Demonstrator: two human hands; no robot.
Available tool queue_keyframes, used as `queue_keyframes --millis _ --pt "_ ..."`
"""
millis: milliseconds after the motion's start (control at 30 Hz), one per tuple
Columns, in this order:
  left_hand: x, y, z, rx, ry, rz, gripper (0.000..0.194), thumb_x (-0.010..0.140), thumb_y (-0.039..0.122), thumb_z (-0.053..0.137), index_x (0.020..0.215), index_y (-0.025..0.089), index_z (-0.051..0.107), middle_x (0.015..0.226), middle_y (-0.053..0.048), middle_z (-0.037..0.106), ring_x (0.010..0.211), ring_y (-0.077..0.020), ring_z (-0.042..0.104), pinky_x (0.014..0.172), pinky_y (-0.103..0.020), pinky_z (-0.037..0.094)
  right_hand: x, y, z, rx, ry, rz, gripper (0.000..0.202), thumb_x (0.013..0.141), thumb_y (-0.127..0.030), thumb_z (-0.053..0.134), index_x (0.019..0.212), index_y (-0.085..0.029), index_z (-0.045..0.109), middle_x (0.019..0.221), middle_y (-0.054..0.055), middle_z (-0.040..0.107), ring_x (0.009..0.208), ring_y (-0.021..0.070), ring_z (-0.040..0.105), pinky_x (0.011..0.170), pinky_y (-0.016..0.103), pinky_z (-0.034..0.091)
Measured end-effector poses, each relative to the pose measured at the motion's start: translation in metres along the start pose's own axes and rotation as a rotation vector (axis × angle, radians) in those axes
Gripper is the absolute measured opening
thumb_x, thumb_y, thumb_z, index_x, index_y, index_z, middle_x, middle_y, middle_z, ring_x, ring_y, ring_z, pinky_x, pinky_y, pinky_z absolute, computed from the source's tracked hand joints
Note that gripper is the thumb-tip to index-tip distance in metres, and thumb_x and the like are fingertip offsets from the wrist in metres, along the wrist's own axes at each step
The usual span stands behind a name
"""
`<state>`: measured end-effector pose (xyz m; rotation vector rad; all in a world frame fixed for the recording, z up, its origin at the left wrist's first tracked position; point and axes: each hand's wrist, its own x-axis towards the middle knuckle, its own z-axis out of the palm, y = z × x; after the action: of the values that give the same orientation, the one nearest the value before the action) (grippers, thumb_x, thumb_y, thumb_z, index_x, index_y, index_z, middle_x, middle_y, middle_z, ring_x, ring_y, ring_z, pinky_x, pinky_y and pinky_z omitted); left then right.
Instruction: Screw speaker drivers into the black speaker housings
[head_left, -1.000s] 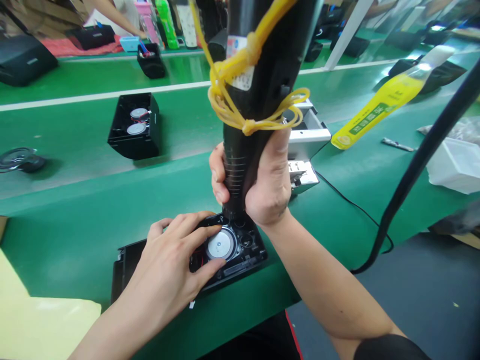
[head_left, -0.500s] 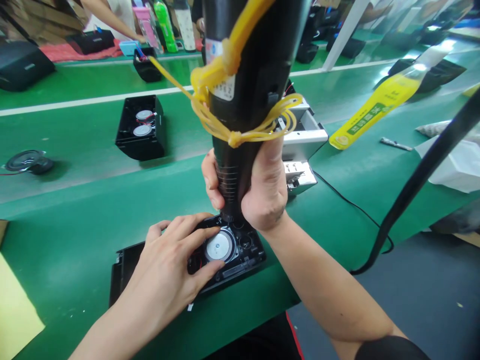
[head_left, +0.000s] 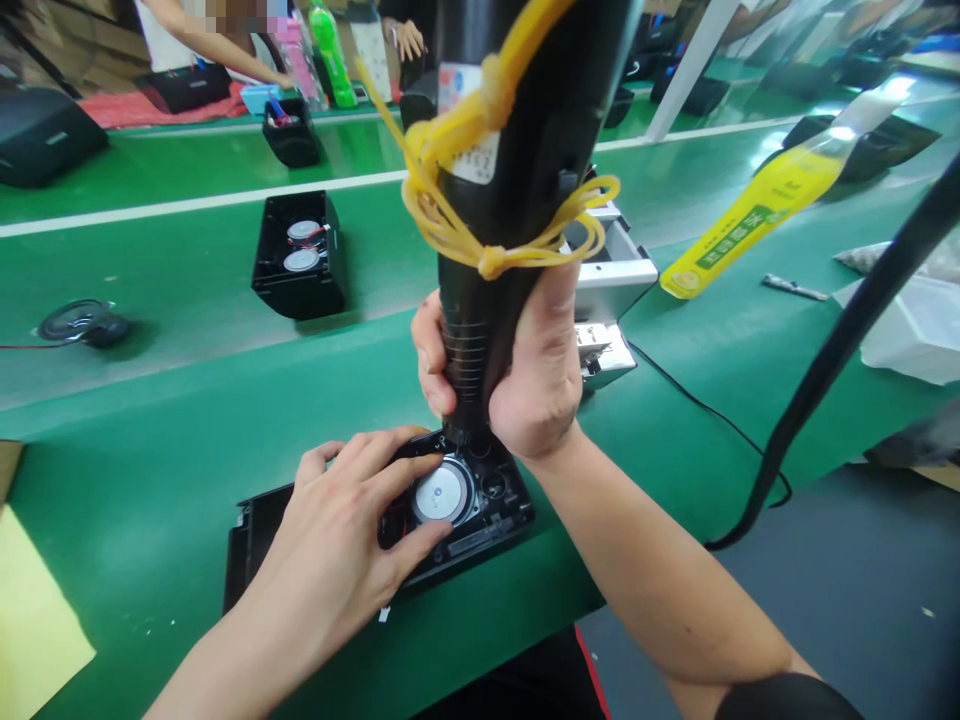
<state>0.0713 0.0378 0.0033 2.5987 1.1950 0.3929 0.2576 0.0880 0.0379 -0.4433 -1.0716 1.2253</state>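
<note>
A round speaker driver (head_left: 442,490) with a silver back sits in an open black speaker housing (head_left: 491,525) on the bench. My left hand (head_left: 352,510) steadies it, the thumb and fingers curved against its rim. My right hand (head_left: 536,370) is wrapped round a black electric screwdriver (head_left: 469,350) held upright. Yellow rubber bands (head_left: 487,255) are tied about its body. The screwdriver's lower end meets the housing near the driver's upper edge; the exact tip is hard to make out. My left hand and forearm cover part of the housing.
Along the belt sit an open black box (head_left: 330,285) with two speakers and a loose speaker (head_left: 82,325). A silver metal fixture (head_left: 611,285), a yellow-labelled bottle (head_left: 750,225) and a thick black cable (head_left: 825,380) are at right. Another person's arm (head_left: 214,45) reaches in at the back.
The open box and the loose speaker on the belt have shifted slightly right. The screwdriver's upper body appears a little further right. My left hand keeps its hold; another person's hand shows at the back.
</note>
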Motion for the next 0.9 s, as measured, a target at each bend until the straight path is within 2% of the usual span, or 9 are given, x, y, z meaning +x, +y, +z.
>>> queue_keyframes --millis 200,467,600,767,900 --pt "-0.001 0.0 -0.001 0.006 -0.001 0.005 0.035 0.091 0.042 0.077 0.123 0.036 0.066 0.144 -0.001 0.067 0.121 -0.0327 0.065 0.094 -0.05 0.039 0.0 0.006 -0.001 0.059 0.017 -0.043 0.055 0.091 -0.08 0.055 0.089 -0.025 0.054 0.07 -0.004 0.059 0.043 0.011 0.051 0.036 0.027 0.039" --pt "0.001 0.001 0.0 0.014 -0.008 0.0 0.036 0.091 0.04 0.078 0.124 0.037 0.065 0.146 0.001 0.065 0.126 -0.0313 0.063 0.098 -0.051 0.039 -0.003 0.005 0.003 -0.026 0.053 -0.008 0.059 0.088 -0.087 0.051 0.089 -0.028 0.053 0.069 -0.004 0.058 0.044 0.0129 0.05 0.037 0.029 0.038" --pt "0.0 -0.001 0.001 0.019 -0.005 -0.004 0.037 0.09 0.04 0.079 0.125 0.036 0.066 0.145 -0.001 0.065 0.124 -0.033 0.064 0.099 -0.053 0.039 -0.008 0.009 0.001 0.02 -0.047 -0.027 0.052 0.096 -0.077 0.052 0.096 -0.026 0.054 0.072 -0.004 0.057 0.046 0.0111 0.049 0.041 0.027 0.04" --pt "0.0 -0.001 0.001 0.034 -0.003 0.0 0.036 0.089 0.035 0.079 0.123 0.034 0.069 0.145 -0.005 0.065 0.124 -0.036 0.063 0.098 -0.054 0.04 -0.013 0.012 -0.005 0.03 -0.12 0.017 0.052 0.098 -0.076 0.049 0.105 -0.025 0.057 0.073 -0.005 0.056 0.049 0.01 0.049 0.045 0.024 0.04" --pt "0.001 0.001 -0.002 -0.005 -0.022 -0.012 0.035 0.088 0.029 0.08 0.121 0.033 0.069 0.135 -0.005 0.068 0.117 -0.0323 0.065 0.1 -0.053 0.038 -0.015 0.013 -0.007 0.023 -0.189 0.017 0.052 0.1 -0.073 0.049 0.107 -0.023 0.057 0.075 -0.003 0.057 0.049 0.0096 0.049 0.044 0.023 0.042"
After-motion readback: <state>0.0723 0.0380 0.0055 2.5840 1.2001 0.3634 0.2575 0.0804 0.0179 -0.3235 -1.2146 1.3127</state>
